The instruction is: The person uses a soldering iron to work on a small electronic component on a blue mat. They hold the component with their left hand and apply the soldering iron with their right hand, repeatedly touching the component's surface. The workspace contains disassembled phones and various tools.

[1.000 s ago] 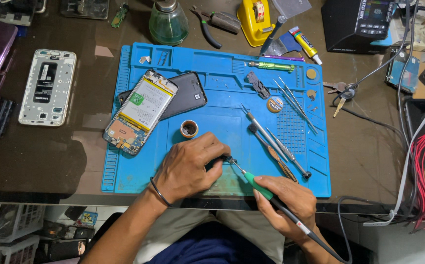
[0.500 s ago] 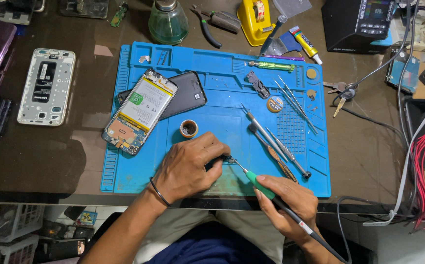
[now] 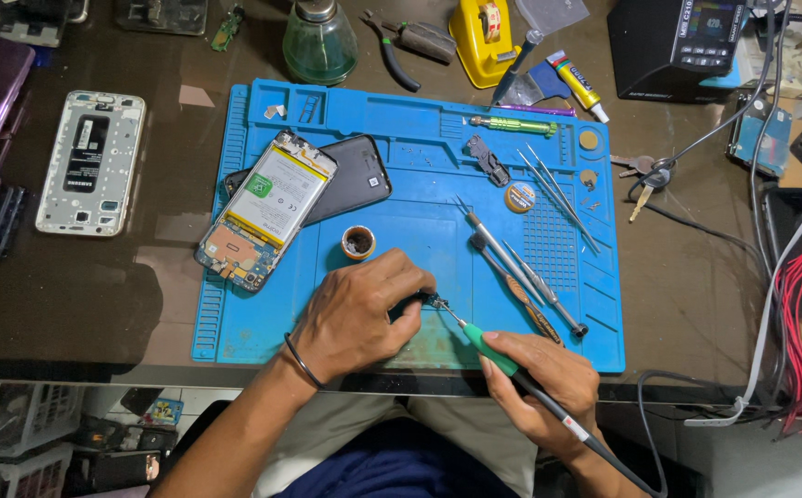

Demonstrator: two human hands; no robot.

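Soldering iron with a green grip and black cord [image 3: 490,350] lies pinched in the curled fingers of the right hand [image 3: 539,387], tip aimed toward ten o'clock at a small dark part [image 3: 435,301] near the blue silicone mat's [image 3: 401,120] six o'clock edge. Left hand [image 3: 359,314] arches palm-down, fingertips closed on that part. At the hands' eleven o'clock lie two phones, one opened phone [image 3: 267,221] overlapping one dark phone back [image 3: 350,180]; one small round tin [image 3: 359,242] sits at twelve.

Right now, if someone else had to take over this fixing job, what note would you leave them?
Left hand pinches a small part on the blue mat, near its front edge.
Right hand holds the green-handled soldering iron, tip at that part.
Opened phone lies on a dark back cover; small flux tin sits just behind the left hand.
Tweezers and drivers lie to the right.
Soldering is under way; the phone is not reassembled.
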